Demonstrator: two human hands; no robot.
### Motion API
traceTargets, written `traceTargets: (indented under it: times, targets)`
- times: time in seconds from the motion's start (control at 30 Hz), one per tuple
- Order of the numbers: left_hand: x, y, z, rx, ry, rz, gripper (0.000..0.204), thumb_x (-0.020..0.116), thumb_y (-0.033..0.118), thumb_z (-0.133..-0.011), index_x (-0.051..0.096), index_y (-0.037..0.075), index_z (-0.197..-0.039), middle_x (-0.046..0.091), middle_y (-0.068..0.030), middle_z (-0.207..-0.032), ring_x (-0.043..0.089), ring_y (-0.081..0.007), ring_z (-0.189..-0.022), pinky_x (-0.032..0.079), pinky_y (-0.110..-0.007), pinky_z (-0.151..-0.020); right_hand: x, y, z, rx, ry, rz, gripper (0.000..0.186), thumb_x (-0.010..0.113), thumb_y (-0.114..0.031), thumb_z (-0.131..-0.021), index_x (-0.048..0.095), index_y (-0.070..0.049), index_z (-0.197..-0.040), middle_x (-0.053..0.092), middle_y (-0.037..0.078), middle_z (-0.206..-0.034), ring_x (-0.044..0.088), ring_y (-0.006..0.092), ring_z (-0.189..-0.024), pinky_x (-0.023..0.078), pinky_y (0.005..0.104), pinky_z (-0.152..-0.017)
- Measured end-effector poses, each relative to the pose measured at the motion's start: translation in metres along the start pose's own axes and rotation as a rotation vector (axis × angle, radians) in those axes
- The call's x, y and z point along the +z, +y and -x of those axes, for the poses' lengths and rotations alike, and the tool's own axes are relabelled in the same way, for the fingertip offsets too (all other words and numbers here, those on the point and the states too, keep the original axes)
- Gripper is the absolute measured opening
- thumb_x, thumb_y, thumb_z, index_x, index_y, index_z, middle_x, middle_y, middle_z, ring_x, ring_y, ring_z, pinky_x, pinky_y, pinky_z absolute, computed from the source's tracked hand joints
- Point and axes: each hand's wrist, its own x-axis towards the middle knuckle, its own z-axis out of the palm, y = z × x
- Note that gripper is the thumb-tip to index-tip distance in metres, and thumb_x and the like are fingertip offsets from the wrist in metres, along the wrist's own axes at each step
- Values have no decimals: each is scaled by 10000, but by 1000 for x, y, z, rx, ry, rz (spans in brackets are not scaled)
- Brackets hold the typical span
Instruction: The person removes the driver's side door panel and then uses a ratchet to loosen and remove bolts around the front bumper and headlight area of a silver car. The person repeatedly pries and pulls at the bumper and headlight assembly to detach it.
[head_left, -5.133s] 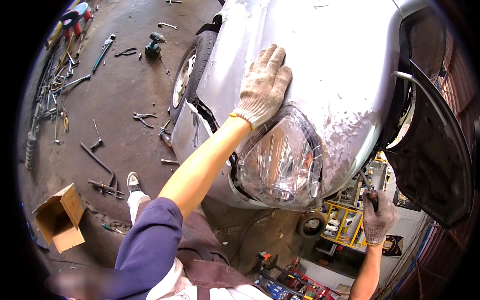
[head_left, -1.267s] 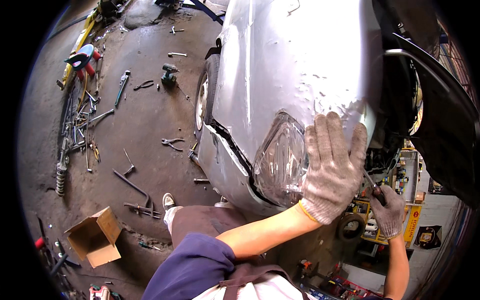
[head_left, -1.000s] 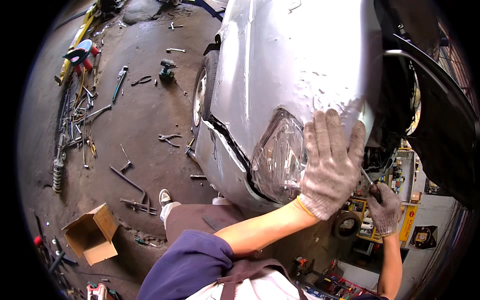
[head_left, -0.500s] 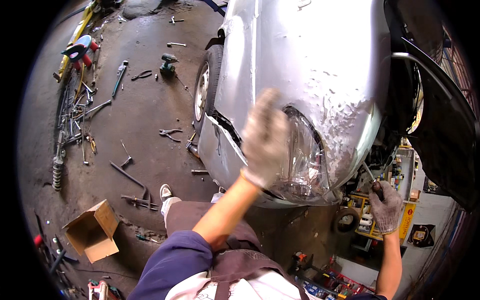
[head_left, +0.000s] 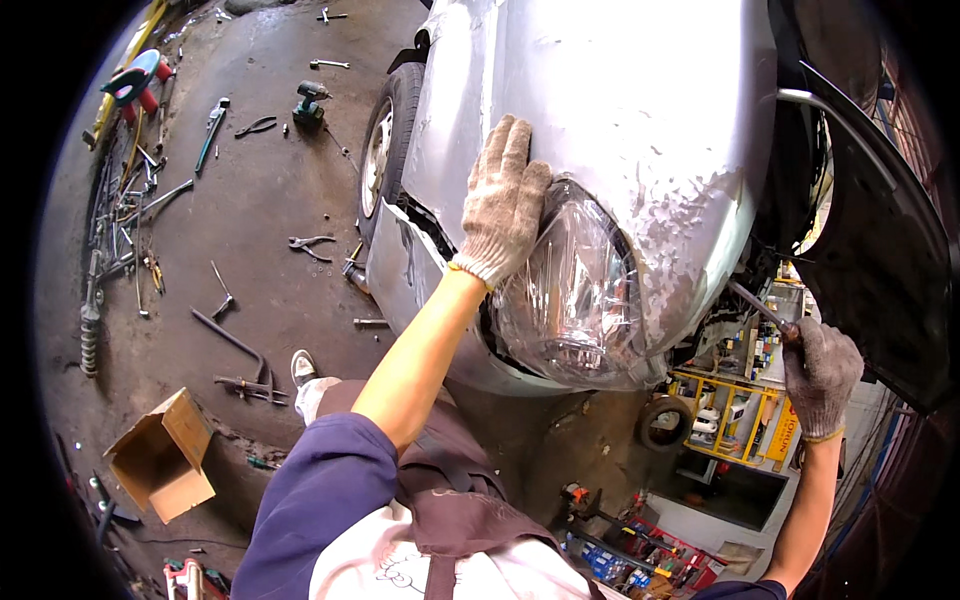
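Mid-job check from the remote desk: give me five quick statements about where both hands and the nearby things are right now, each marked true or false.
1. The left hand lies flat on the silver fender beside the headlight. True.
2. The right hand is empty. False: it grips a thin metal tool that points in behind the headlight.
3. Both hands wear knit gloves. True.
4. The cardboard box sits on the car. False: it lies on the floor, lower left.
5. The headlight lies loose on the floor. False: it sits in the car's front corner.
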Motion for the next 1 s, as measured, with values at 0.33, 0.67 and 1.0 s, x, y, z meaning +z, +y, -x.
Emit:
traceTargets:
  times: [0.33,0.67,1.0]
  targets:
    - [-6,-6,-4,215,-38,-255,574,441,302,-1116,388,37,-1622,291,-250,-1711,309,-424,-1569,272,-450,-1279,6,6,-11,-77,116,-33,226,807,-109,-792,666,-91,-968,584,69,-736,579,271,-644,436,409,-617]
    - [-18,-3,-5,-10,-173,95,721,435,493,-1121,327,12,-1647,256,-272,-1719,283,-428,-1584,233,-439,-1298,7,10,-9,-76,114,-36,243,818,-133,-780,643,-106,-946,631,79,-767,615,297,-646,458,427,-597]
    - [-14,2,-8,-27,-165,-21,652,462,401,-1124,326,37,-1647,277,-264,-1710,302,-449,-1564,261,-474,-1284,5,8,-13,-78,118,-23,215,807,-144,-819,611,-115,-902,587,74,-704,600,286,-619,448,425,-577]
